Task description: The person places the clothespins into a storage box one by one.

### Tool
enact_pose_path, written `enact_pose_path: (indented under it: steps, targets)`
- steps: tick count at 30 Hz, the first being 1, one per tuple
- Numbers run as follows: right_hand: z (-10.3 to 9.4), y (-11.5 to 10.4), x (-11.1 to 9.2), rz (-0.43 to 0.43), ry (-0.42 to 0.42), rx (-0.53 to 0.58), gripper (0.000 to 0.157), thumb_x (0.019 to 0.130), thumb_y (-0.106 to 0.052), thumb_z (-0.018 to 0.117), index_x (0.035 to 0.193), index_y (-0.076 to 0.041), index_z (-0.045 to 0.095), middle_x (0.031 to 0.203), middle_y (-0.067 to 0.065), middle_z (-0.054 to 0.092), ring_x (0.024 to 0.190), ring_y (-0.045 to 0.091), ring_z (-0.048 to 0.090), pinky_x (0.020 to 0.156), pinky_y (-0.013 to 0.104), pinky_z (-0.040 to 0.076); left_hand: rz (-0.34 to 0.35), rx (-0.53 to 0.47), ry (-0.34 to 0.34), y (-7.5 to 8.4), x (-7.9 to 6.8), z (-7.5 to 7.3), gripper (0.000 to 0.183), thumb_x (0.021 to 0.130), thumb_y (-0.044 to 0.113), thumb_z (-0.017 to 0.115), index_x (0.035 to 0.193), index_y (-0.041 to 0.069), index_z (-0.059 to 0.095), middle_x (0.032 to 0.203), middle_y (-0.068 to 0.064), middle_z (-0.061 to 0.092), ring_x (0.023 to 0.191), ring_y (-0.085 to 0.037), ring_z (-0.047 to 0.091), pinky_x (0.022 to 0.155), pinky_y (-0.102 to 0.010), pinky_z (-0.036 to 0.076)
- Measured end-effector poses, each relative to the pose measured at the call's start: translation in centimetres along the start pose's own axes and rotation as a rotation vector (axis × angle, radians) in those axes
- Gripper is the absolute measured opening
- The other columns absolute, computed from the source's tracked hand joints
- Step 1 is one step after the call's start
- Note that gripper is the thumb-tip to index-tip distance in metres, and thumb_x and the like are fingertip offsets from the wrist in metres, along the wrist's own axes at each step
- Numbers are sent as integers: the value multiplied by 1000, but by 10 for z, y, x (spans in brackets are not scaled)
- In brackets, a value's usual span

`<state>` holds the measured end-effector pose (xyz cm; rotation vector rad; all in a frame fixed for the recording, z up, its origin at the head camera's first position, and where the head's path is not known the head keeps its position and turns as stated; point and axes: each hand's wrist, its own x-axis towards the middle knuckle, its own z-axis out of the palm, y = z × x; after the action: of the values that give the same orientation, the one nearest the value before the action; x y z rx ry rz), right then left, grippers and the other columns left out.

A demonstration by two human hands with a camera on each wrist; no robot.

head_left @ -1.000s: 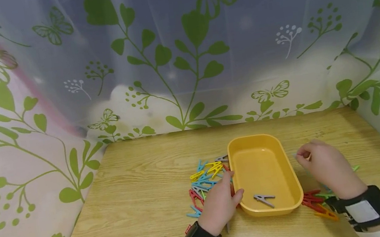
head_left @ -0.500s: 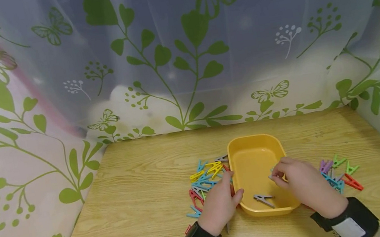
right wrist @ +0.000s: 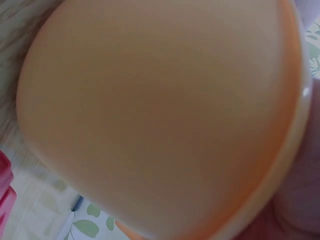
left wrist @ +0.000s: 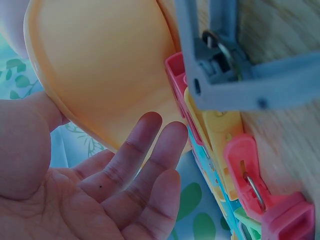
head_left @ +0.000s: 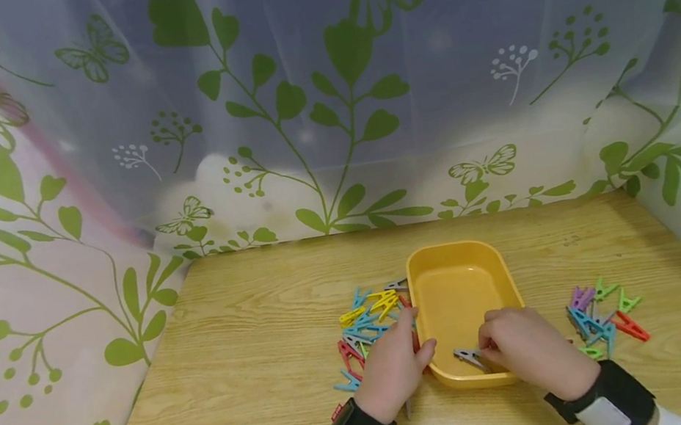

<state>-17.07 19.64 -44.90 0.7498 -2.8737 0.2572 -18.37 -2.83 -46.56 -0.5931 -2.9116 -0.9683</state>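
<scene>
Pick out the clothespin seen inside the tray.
The grey clothespin in the yellow tray, beside the right hand; the other visible clothespins all lie outside it.

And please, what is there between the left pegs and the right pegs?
The tray, with a grey peg in it; the left hand touches its rim and the right hand is partly over it. The head view shows this.

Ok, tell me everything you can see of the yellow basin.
The yellow basin is an oblong with rounded corners, a narrow lip and smooth, plastic-looking walls. It stands upright on the wooden table, long sides pointing away. A grey clothespin lies inside at the near end. The left hand rests on its left rim; the right hand reaches in, contact unclear.
</scene>
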Motion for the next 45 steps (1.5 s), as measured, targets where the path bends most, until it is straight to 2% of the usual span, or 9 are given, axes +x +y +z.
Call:
enact_pose_path:
  steps: [17, 21, 24, 30, 36, 41, 45]
  targets:
    - [3, 2, 1, 14, -25, 31, 16, 80, -18, 88, 71, -21, 74, 70, -13, 57, 64, 3, 53, 60, 25, 47, 1, 11, -1, -2, 2, 2, 52, 100, 28, 70, 142, 6, 50, 68, 6, 49, 52, -4, 43, 48, -21, 34]
    - [-1, 3, 1, 9, -25, 61, 16, 80, -19, 88, 72, -21, 74, 71, -13, 56, 64, 2, 51, 59, 24, 45, 1, 12, 0, -2, 2, 2, 52, 100, 27, 70, 142, 6, 50, 67, 6, 49, 52, -4, 43, 48, -21, 33]
    - [-11, 8, 0, 43, -18, 80, 13, 83, -22, 86, 78, -19, 75, 74, -12, 57, 65, 2, 52, 60, 25, 46, 7, 12, 3, -1, 1, 2, 52, 99, 27, 71, 142, 6, 50, 67, 6, 49, 51, -4, 43, 48, -21, 34]
    - [-36, 32, -8, 172, 46, 86, 9, 87, -19, 83, 88, -13, 76, 79, -6, 63, 67, 8, 56, 60, 29, 48, 12, 2, 3, -1, 1, 2, 52, 99, 26, 71, 142, 5, 50, 68, 6, 50, 52, -4, 43, 48, -21, 34]
    - [-45, 72, -26, 285, 59, 61, 10, 90, -16, 79, 91, -7, 75, 80, 0, 65, 66, 13, 56, 58, 33, 47, -2, -7, -10, -1, 2, 2, 53, 100, 27, 70, 143, 6, 49, 67, 6, 50, 51, -4, 44, 48, -21, 34]
    - [-42, 98, -43, 364, -9, 65, 14, 93, -18, 75, 90, -4, 73, 81, 3, 67, 69, 16, 60, 60, 39, 51, 0, -5, -9, 0, 2, 2, 54, 100, 27, 70, 144, 5, 49, 66, 6, 49, 51, -5, 43, 48, -21, 33]
    - [-38, 112, -53, 427, -133, 60, 20, 94, -22, 75, 93, -2, 73, 81, 5, 65, 70, 18, 58, 62, 40, 51, 3, 1, -10, -1, 2, 3, 54, 99, 27, 71, 143, 5, 49, 66, 6, 48, 51, -5, 43, 48, -21, 33]
